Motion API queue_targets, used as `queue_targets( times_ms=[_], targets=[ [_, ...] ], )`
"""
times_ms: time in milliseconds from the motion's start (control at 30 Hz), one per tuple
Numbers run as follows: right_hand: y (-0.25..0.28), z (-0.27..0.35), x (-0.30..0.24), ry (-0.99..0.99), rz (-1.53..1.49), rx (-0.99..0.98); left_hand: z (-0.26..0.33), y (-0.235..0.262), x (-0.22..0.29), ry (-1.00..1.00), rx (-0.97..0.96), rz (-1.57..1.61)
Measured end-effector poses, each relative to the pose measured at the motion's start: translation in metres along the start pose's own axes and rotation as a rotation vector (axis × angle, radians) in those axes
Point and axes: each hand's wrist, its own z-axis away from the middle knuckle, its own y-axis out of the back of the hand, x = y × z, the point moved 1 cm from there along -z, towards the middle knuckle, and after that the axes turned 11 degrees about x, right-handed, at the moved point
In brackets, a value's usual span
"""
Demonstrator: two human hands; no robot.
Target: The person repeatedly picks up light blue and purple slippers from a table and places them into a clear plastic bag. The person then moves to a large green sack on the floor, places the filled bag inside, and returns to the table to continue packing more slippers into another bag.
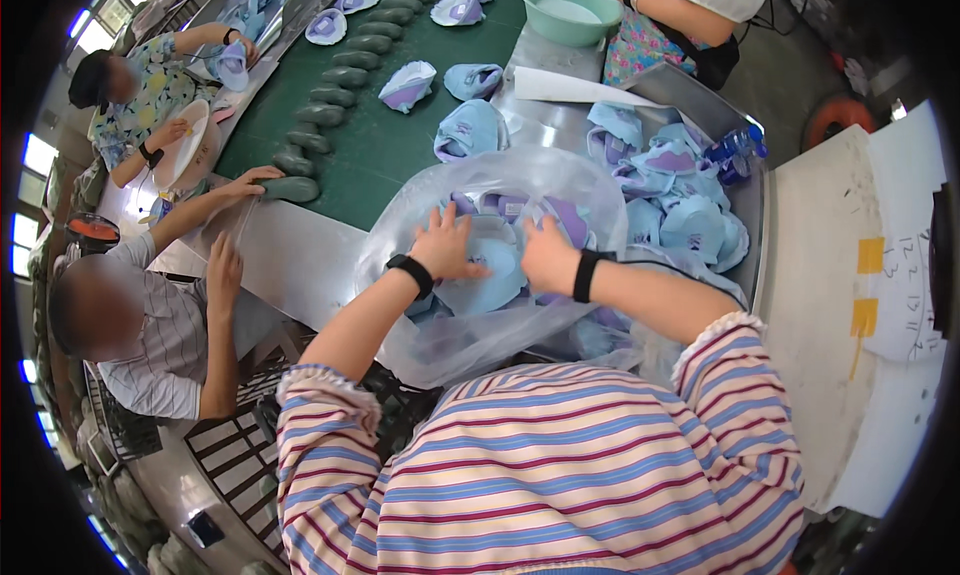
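Beside the green conveyor, both hands, left and right, press open-fingered on light-blue pieces inside a clear bag.

right fingers hidden in plastic bag

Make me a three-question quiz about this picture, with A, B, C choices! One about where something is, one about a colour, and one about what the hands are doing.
1. Where is the basin?
A. At the far end of the table, by another person
B. Inside the plastic bag
C. On the floor

2. What colour is the belt?
A. Red
B. Dark green
C. Yellow

3. What are the left hand and right hand doing?
A. Hanging at the person's sides
B. Holding a cup
C. Pressing on pale blue pieces inside the clear bag

Answers:
1. A, the basin sits at the top, next to a person's arm.
2. B, the belt under the loose pieces is dark green.
3. C, both hands lie flat on the pieces within the bag's opening.
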Motion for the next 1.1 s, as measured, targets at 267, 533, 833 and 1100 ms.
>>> queue_targets(
  times_ms=[267, 533, 833, 1100],
  targets=[
    [-0.03, 0.023, 0.026, -0.118, -0.72, 0.029, 0.0, -0.01, -0.035, 0.037, -0.263, 0.583],
    [-0.007, 0.012, -0.009, -0.342, -2.044, -0.101, 0.01, -0.043, -0.044, -0.041, 0.005, 0.284],
    [0.024, 0.01, -0.026, -0.409, -2.016, 0.444, 0.024, 0.031, 0.008, -0.112, 0.727, 0.515],
    [0.054, 0.054, 0.01, -0.175, -1.851, 0.613, 0.078, 0.041, 0.006, 0.032, 1.191, 0.7]
  ],
)
